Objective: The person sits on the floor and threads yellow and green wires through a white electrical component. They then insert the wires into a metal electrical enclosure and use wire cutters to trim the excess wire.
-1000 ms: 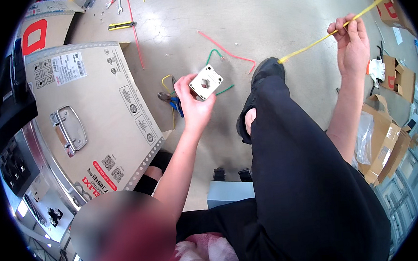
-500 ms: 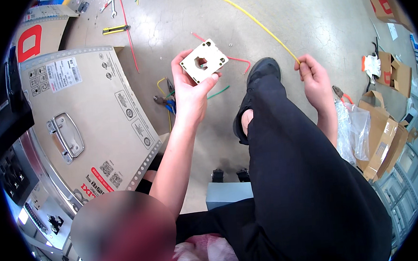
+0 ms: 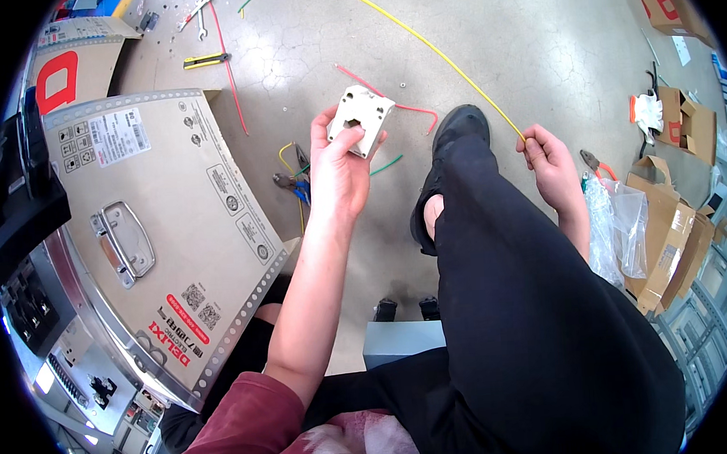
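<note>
My left hand is closed around a cream-white current transformer, a flat block with an opening in its middle. The thumb lies over its face at the opening. Out to the right, my right hand pinches one end of a long yellow wire. The wire curves away up and to the left, above the floor, its far end loose. Behind the current transformer a bent red wire lies on the floor. Blue-handled pliers and short green and yellow wire pieces lie left of my left forearm.
A large carton with a metal handle on it stands at the left. Yellow-handled cutter, wrenches and a long red wire lie farther off. Clear plastic bags, red-handled pliers and open cartons are at the right.
My left hand has shifted slightly right and down, tilting the current transformer, and the thumb has moved onto its opening. My right hand has lowered slightly, still pinching the wire.
</note>
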Action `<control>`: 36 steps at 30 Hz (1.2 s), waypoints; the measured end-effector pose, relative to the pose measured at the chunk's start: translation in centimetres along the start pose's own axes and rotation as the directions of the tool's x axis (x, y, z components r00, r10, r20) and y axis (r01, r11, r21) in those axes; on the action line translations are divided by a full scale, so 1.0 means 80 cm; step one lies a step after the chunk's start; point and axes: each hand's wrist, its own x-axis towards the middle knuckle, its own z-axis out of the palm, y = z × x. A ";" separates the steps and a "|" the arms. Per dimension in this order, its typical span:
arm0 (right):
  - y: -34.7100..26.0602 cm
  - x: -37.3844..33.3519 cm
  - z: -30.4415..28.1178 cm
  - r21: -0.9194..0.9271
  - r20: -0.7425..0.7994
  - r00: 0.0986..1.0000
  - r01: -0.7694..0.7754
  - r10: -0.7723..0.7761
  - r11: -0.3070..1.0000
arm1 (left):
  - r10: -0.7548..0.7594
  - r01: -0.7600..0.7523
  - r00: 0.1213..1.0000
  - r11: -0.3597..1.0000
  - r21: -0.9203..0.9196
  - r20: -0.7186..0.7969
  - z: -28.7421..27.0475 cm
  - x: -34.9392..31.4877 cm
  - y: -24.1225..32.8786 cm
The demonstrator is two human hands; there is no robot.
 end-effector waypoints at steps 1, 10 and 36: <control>0.002 -0.001 -0.001 0.004 -0.011 1.000 0.006 -0.006 1.000 | -0.020 0.019 0.999 1.000 -0.022 -0.039 0.006 -0.003 0.003; 0.008 -0.021 -0.034 -0.138 0.291 0.941 -0.139 0.174 0.981 | -0.256 0.370 0.929 0.648 -0.666 0.268 -0.025 0.027 0.013; -0.094 -0.029 -0.008 -0.417 0.231 0.960 -0.049 0.158 0.908 | -0.001 0.013 0.996 0.989 -0.145 0.084 -0.018 0.043 0.029</control>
